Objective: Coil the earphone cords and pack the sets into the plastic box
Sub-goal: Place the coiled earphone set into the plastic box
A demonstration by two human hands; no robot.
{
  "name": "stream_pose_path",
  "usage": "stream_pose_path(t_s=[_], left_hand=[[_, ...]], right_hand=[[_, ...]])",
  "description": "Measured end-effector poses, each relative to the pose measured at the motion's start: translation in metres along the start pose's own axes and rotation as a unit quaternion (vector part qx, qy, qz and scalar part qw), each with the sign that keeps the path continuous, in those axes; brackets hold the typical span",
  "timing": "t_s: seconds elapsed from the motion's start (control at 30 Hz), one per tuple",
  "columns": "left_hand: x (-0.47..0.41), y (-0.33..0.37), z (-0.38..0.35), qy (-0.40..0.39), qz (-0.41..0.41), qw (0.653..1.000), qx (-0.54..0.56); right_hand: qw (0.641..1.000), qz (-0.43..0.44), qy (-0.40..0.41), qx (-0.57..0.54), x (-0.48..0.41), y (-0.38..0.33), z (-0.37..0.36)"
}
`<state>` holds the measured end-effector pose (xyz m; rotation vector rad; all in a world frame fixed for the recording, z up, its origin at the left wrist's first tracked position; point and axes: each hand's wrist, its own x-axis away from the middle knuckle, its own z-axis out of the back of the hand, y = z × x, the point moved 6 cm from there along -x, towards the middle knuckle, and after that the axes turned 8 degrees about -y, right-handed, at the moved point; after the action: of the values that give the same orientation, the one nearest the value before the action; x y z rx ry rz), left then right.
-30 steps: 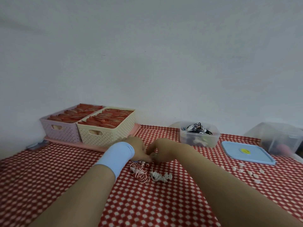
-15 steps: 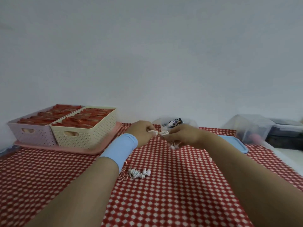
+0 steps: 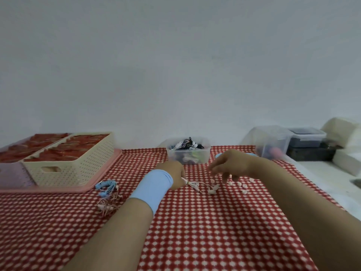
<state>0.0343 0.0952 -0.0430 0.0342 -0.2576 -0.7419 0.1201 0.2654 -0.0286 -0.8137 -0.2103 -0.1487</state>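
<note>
- Firstly, left hand (image 3: 173, 178) pinches the white earphone cord (image 3: 193, 184); grip the coil's middle firmly.
- Spread right hand (image 3: 232, 165) hovers (holding nothing); tuck earbuds (image 3: 213, 189) in.

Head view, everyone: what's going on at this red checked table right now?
A person is sorting earphones. Their left hand, above a light blue wristband, pinches one end of a white earphone cord that trails across the red-and-white checked tablecloth. The right hand hovers open nearby, holding nothing. The clear plastic box behind already holds several sets. A light blue earphone set and a tangled pinkish earphone set lie loose on the left.
</note>
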Motion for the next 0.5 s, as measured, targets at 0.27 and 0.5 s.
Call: stream_pose_path(t_s=[0.27, 0.5], left_hand=[[-0.002, 0.039, 0.000, 0.058, -0.109, 0.984, 0.125], [-0.003, 0.054, -0.029, 0.057, -0.150, 0.971, 0.178]], right_hand=[[0.993, 0.027, 0.104, 0.051, 0.009, 0.009, 0.015], [0.986, -0.019, 0.090, 0.139, 0.007, 0.031, -0.010]])
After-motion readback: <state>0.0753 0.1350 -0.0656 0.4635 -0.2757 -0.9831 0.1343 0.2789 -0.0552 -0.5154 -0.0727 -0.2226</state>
